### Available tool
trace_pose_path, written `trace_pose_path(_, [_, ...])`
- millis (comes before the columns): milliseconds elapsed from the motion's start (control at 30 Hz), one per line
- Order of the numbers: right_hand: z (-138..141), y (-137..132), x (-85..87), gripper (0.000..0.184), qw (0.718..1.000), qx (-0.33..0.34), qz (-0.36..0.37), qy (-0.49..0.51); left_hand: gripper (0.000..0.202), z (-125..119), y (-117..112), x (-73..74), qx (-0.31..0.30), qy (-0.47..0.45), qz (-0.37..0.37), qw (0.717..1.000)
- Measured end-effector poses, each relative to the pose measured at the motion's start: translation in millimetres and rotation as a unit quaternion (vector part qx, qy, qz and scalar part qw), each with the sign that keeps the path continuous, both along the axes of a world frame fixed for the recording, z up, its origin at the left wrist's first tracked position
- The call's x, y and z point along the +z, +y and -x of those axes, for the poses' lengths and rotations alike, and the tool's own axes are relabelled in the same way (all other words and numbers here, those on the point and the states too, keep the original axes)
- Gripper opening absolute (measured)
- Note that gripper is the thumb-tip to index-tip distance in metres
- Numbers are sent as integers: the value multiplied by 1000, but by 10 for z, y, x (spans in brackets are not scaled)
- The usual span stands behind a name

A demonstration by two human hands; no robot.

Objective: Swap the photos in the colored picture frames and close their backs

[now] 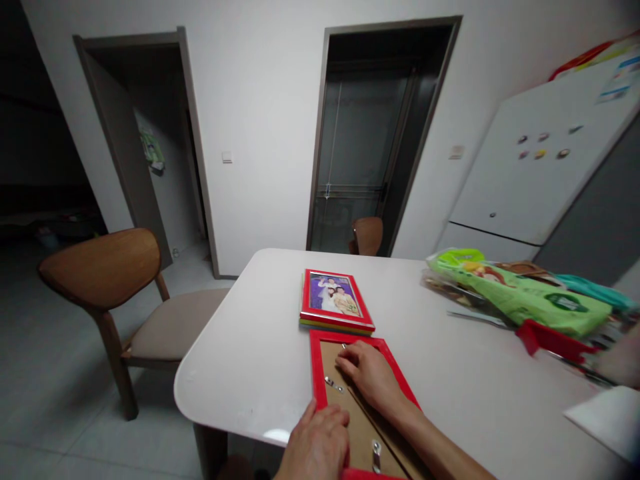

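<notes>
At the near edge of the desk, a red frame is touched by the left hand, its backing by the right hand; whether either grip pinches cannot be told.

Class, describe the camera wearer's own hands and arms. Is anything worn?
The left hand and right hand are bare, with no gloves or rings visible. The right forearm shows no sleeve or watch; the left forearm is out of frame.

Dim light, right-side blur, glare on tabletop
</notes>
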State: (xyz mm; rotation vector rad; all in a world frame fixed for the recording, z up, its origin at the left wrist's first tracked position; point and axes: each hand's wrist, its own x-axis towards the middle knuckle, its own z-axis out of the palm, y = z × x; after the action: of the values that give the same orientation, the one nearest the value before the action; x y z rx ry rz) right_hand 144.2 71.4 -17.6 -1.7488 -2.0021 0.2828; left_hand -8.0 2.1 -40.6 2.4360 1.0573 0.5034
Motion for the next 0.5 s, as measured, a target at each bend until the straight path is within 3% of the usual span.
trace_pose_path(133, [92, -202, -12, 21, 995, 100, 0, -6, 49, 5, 5, -23, -11, 1, -10, 1000])
trace_pose_path(367, [134, -232, 21, 21, 987, 152, -4, -48, 42, 9, 1, -8, -12, 0, -8, 1000])
trace_pose_path(500, [92, -285, 66, 22, 985, 164, 6, -45, 43, 20, -42, 78, 1, -5, 3, 1000])
